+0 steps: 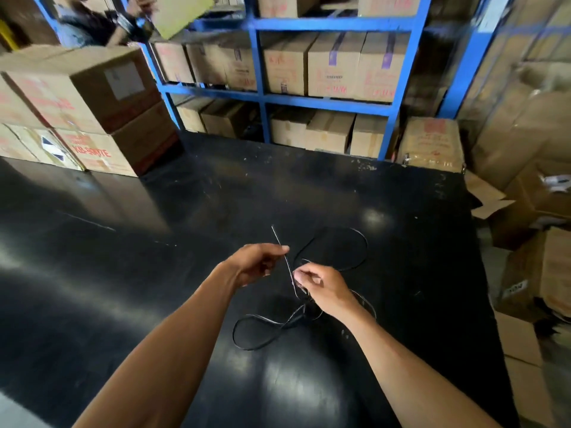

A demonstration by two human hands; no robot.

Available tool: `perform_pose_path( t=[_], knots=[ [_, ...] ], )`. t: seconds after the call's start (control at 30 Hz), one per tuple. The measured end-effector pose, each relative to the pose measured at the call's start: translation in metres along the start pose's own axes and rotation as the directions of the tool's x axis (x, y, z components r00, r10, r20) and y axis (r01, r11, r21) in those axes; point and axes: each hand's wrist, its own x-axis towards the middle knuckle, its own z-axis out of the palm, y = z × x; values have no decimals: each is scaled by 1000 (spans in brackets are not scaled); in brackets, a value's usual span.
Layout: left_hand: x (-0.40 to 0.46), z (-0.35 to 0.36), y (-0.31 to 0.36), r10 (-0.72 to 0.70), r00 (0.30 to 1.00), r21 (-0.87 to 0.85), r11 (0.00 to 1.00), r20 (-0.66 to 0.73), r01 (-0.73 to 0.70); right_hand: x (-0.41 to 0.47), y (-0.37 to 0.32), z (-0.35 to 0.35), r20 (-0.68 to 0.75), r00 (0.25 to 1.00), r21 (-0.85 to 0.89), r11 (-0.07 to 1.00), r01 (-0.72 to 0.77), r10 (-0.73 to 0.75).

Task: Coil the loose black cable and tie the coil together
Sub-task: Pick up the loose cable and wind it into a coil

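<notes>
A thin black cable lies in loose loops on the shiny black table, one loop beyond my hands and another loop nearer me at the lower middle. My left hand pinches a thin straight strand, which sticks up past its fingertips; whether that strand is a tie or the cable's end is unclear. My right hand pinches the same strand lower down, where the cable bunches under its fingers. The two hands are close together above the table's middle.
Stacked cardboard boxes stand on the table's far left. Blue metal shelving full of boxes runs behind the table. More open boxes crowd the floor to the right. A person handles a box at the top left.
</notes>
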Motion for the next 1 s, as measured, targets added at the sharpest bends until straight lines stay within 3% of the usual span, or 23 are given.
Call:
perform_pose_path(
  t=[0.07, 0.23, 0.43, 0.63, 0.7, 0.87, 1.0],
  knots=[
    [-17, 9, 5, 83, 996, -40, 996, 38, -81, -11, -12, -4, -41, 999, 36, 999, 30, -28],
    [-47, 38, 15, 290, 949, -263, 932, 126, -250, -40, -37, -16, 32, 995, 51, 994, 96, -97],
    [-67, 68, 32, 335, 882, -320, 919, 331, -229, -77, -57, -20, 69, 983, -69, 983, 172, -167],
    [-84, 79, 58, 340, 826, -344, 919, 450, -191, -101, -63, -20, 95, 974, 143, 971, 189, -204],
    [-96, 77, 74, 382, 799, -408, 893, 465, -190, -107, -59, -22, 123, 975, 114, 979, 171, -184],
    [-132, 72, 117, 425, 639, -428, 889, 641, -162, -106, -36, -25, 37, 998, 126, 991, 46, -51],
    [-156, 79, 125, 230, 439, -206, 973, 868, -103, -87, -45, -37, -178, 982, 173, 984, -37, 69]
  ],
)
